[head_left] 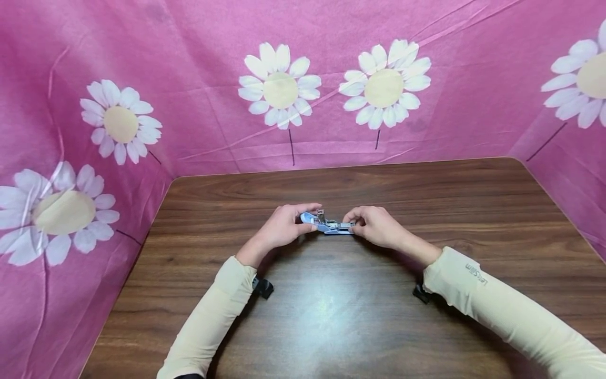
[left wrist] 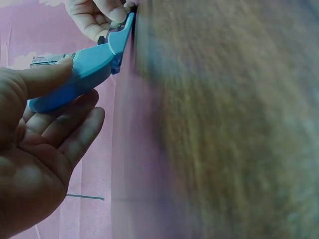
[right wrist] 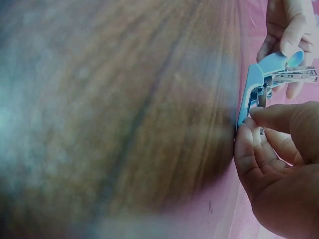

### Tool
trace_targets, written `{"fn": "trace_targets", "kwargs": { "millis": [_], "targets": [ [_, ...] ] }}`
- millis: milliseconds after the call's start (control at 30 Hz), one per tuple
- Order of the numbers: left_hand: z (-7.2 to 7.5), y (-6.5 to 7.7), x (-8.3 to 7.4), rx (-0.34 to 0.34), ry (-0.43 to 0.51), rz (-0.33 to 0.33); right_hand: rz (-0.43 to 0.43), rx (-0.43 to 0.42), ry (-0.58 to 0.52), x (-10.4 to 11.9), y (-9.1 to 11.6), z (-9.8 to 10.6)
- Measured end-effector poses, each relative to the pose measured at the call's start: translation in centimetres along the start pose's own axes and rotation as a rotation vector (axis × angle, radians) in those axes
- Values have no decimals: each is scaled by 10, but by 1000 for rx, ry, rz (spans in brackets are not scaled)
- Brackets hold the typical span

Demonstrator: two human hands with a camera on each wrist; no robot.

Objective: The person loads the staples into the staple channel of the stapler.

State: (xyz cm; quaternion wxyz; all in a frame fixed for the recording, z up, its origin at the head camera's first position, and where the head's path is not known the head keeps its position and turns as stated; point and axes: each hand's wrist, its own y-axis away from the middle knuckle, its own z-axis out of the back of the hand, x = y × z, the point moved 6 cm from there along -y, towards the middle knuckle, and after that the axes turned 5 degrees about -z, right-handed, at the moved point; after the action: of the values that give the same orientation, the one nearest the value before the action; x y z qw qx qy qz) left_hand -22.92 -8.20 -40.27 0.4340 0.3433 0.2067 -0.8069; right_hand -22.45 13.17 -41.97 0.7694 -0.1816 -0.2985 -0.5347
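Observation:
A light blue stapler (head_left: 327, 227) with its top swung open is held just over the table, or touching it; I cannot tell which. My left hand (head_left: 284, 225) grips the rounded blue cover, its thumb on one side and fingers on the other. With thumb and fingertips, my right hand (head_left: 377, 227) pinches the narrow far end. In the right wrist view, the metal magazine parts of the stapler (right wrist: 271, 67) stick out from the blue body. Whatever lies between the right fingertips is hidden.
The brown wood-grain table (head_left: 326, 316) spreads around both hands. Behind it and at the sides hangs a pink cloth (head_left: 203, 73) with large white daisies. Black wrist cameras (head_left: 263, 288) are strapped below the cream sleeves (head_left: 213, 310).

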Motion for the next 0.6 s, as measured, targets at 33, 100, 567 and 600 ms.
{"fn": "trace_targets", "kwargs": {
  "millis": [33,100,567,600],
  "targets": [
    [0,0,-1,2,1,2,1,1,2,0,0,0],
    [0,-1,-2,8,2,3,0,1,6,1,0,0],
    [-5,-8,-10,25,7,-19,4,2,22,1,-2,-1],
    [-5,-9,-10,17,8,-16,3,1,24,1,-2,-1]
  ]
}}
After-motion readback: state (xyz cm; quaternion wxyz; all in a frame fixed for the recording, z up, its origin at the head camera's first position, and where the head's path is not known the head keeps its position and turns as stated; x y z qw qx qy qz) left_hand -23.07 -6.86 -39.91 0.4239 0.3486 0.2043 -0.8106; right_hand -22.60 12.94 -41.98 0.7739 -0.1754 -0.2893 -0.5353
